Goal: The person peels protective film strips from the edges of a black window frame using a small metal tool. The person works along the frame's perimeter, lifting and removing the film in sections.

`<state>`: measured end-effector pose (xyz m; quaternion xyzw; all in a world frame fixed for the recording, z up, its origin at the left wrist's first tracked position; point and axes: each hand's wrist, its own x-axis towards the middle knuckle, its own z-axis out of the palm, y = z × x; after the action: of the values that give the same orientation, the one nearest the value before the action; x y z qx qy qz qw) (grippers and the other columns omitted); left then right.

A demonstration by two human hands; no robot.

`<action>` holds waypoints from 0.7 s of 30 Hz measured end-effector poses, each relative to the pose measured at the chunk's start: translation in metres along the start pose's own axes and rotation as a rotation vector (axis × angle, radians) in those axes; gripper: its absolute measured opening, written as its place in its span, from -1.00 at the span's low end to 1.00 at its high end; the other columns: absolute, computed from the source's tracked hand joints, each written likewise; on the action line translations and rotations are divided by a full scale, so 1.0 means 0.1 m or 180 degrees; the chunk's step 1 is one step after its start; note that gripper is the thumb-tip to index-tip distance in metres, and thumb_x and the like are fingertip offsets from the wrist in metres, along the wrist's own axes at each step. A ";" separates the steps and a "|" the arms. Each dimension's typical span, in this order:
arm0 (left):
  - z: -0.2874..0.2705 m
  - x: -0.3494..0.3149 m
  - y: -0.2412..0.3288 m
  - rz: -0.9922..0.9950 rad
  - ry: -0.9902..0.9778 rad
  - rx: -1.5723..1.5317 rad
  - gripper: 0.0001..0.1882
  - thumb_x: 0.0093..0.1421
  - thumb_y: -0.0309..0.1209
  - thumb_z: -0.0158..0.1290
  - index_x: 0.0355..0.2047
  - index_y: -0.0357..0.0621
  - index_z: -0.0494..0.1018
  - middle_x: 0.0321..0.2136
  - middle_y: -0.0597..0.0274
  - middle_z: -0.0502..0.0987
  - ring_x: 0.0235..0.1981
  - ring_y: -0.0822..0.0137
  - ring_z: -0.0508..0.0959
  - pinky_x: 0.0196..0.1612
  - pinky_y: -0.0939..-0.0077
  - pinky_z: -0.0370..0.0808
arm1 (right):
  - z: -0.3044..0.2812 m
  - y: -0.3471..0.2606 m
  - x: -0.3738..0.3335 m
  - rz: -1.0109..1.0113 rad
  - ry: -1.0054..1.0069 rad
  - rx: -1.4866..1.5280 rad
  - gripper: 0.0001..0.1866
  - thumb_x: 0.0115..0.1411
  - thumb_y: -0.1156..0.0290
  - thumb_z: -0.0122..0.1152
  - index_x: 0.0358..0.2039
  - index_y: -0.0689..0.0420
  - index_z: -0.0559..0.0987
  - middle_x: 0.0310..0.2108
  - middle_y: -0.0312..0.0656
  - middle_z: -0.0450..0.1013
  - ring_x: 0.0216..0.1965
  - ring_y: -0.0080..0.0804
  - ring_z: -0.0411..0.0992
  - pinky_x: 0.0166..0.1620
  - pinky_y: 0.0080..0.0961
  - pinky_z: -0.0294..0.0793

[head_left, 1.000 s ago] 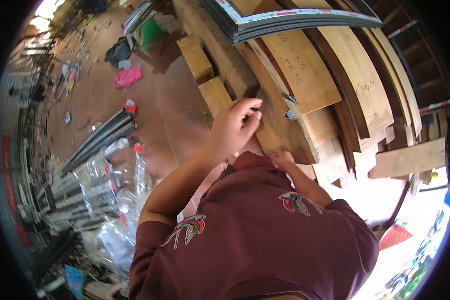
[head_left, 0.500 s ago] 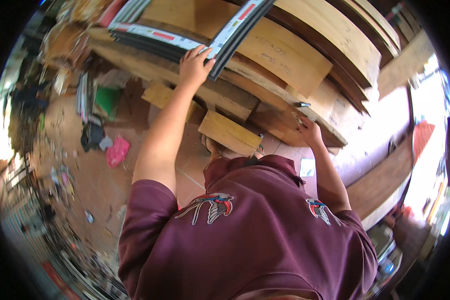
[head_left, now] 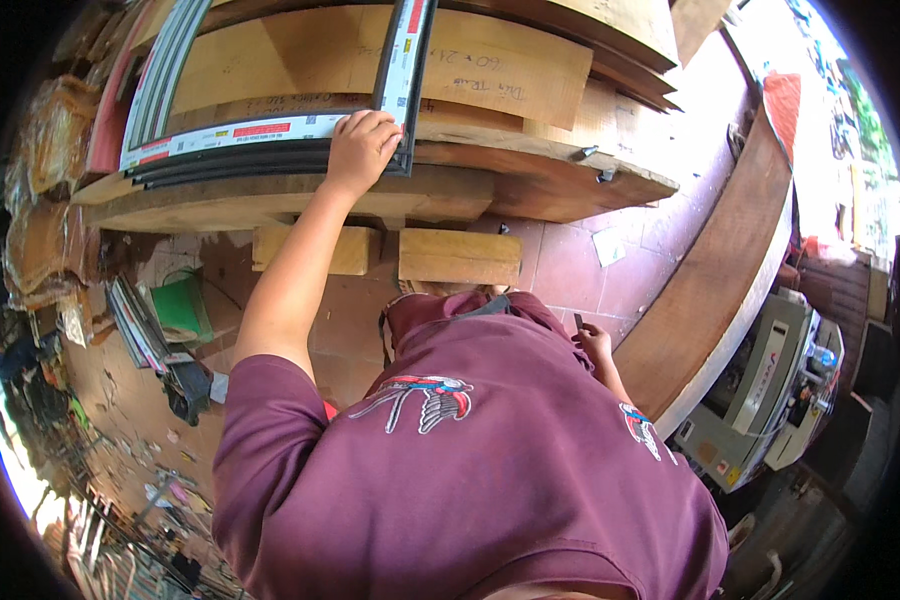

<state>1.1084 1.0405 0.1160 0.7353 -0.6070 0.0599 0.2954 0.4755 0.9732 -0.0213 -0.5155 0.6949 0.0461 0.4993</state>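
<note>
My left hand (head_left: 363, 150) is closed over the near right corner of a stack of dark rectangular frames (head_left: 270, 130), whose top faces carry white film with red labels. The frames lie on top of stacked wooden boards (head_left: 500, 65). Down beside my right hip, my right hand (head_left: 597, 345) is partly hidden by my shirt. A small dark flat piece (head_left: 578, 322) sticks up from its fingers; its kind cannot be made out. Near the right end of the thick plank below the boards sits a small metal piece (head_left: 587, 153).
Two wooden blocks (head_left: 460, 257) (head_left: 350, 250) stand under the plank before my feet. A long brown board (head_left: 705, 280) and a grey machine (head_left: 750, 390) are at the right. A green dustpan-like object (head_left: 180, 305) and scattered debris lie on the tiled floor at left.
My right hand has drawn back from the plank's edge to beside my hip, with a dark piece showing in it. My left hand stays on the frame corner while the view has turned.
</note>
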 end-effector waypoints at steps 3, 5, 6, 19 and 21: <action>0.05 0.00 -0.10 -0.0098 0.0010 -0.0095 -0.91 0.25 -0.41 0.14 -0.27 -0.13 0.52 -0.15 0.22 0.60 -0.09 0.09 0.57 -0.02 0.17 0.46 | 0.03 -0.12 -0.05 0.0288 0.0300 0.0064 -0.66 0.30 0.36 0.16 0.04 0.18 0.61 -0.39 -0.18 0.66 -0.49 -0.50 0.54 -0.47 -0.53 0.46; 0.08 0.03 -0.16 -0.0364 0.0087 -0.0258 -0.92 0.28 -0.43 0.10 -0.26 -0.16 0.48 -0.16 0.17 0.59 -0.14 0.05 0.58 -0.06 0.16 0.49 | 0.02 -0.22 -0.04 0.0285 0.0409 0.0139 -0.67 0.31 0.36 0.15 0.04 0.17 0.62 -0.39 -0.19 0.66 -0.49 -0.51 0.53 -0.48 -0.53 0.45; 0.08 0.05 -0.18 -0.0507 0.0184 -0.0361 -0.92 0.30 -0.44 0.08 -0.26 -0.17 0.47 -0.16 0.13 0.59 -0.16 0.03 0.58 -0.08 0.15 0.50 | 0.01 -0.26 -0.02 0.0229 0.0441 0.0187 -0.67 0.31 0.36 0.15 0.04 0.17 0.62 -0.39 -0.19 0.66 -0.48 -0.51 0.54 -0.49 -0.53 0.45; 0.06 0.00 -0.11 -0.1334 0.0479 -0.0166 -0.50 0.20 -0.15 0.27 -0.01 -0.24 0.45 -0.06 -0.02 0.51 0.02 0.03 0.54 0.06 0.17 0.51 | 0.15 -0.67 0.33 -0.0084 0.0133 0.0009 -0.67 0.29 0.41 0.21 0.04 0.20 0.61 -0.40 -0.13 0.67 -0.48 -0.48 0.56 -0.39 -0.51 0.52; 0.08 0.05 -0.05 -0.1104 0.0277 0.0172 -0.68 0.21 -0.26 0.25 -0.17 -0.22 0.50 -0.07 0.02 0.53 -0.02 -0.05 0.54 0.04 0.15 0.49 | 0.20 -0.71 0.44 -0.0193 0.0023 -0.0104 -0.67 0.29 0.41 0.22 0.05 0.18 0.61 -0.39 -0.13 0.67 -0.47 -0.48 0.56 -0.40 -0.51 0.52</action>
<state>1.1123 1.0324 0.1103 0.8334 -0.4559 0.0561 0.3074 0.5438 0.9219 -0.0318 -0.5446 0.6799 0.0403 0.4894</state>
